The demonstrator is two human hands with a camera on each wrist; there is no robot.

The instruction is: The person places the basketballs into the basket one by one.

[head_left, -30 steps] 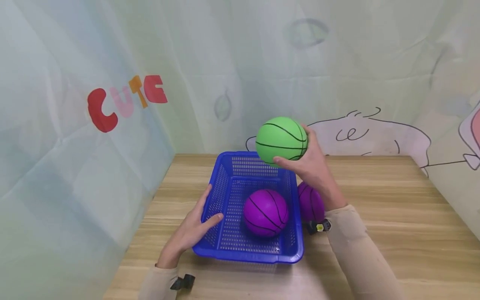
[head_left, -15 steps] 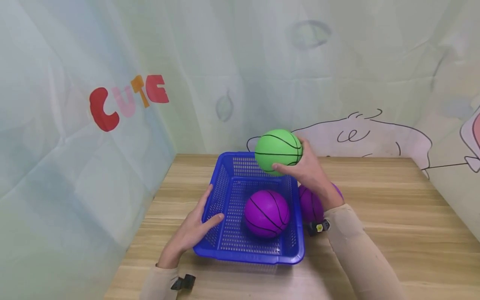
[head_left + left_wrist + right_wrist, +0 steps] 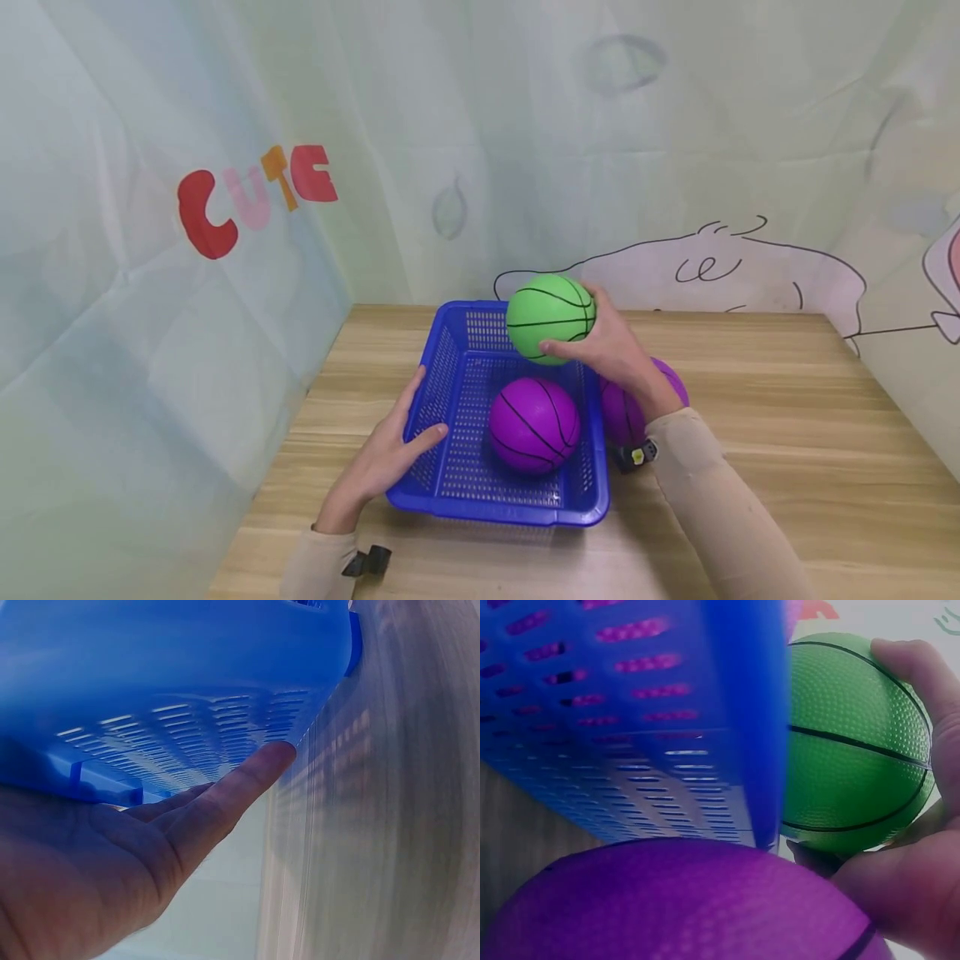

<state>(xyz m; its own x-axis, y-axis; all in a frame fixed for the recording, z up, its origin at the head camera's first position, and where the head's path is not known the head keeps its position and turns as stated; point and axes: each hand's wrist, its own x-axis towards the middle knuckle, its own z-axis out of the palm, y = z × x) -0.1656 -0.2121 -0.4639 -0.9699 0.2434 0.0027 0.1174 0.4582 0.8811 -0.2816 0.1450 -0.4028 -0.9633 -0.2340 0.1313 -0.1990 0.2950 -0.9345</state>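
Observation:
A green toy basketball (image 3: 551,320) with black lines is gripped in my right hand (image 3: 611,346), thumb at its lower front. It is above the far right part of the blue plastic basket (image 3: 498,512). Inside the basket, on the right, sits a purple toy basketball (image 3: 534,425). My left hand (image 3: 382,454) rests at the basket's left side, its thumb over the rim. In the left wrist view its straight fingers (image 3: 217,802) lie along the slotted outer wall. A second purple ball (image 3: 624,412) stands outside the right wall, partly hidden by my right forearm.
The basket stands on a wood-grain table (image 3: 787,417). A printed cloth backdrop (image 3: 420,150) rises behind the table and on the left, with coloured letters on the left part. A dark strap-mounted device (image 3: 636,456) sits at the right wrist.
My right hand has lowered the green basketball and brought it slightly left, closer to the basket's far right rim. The left hand, the basket and the purple ball inside have stayed in place.

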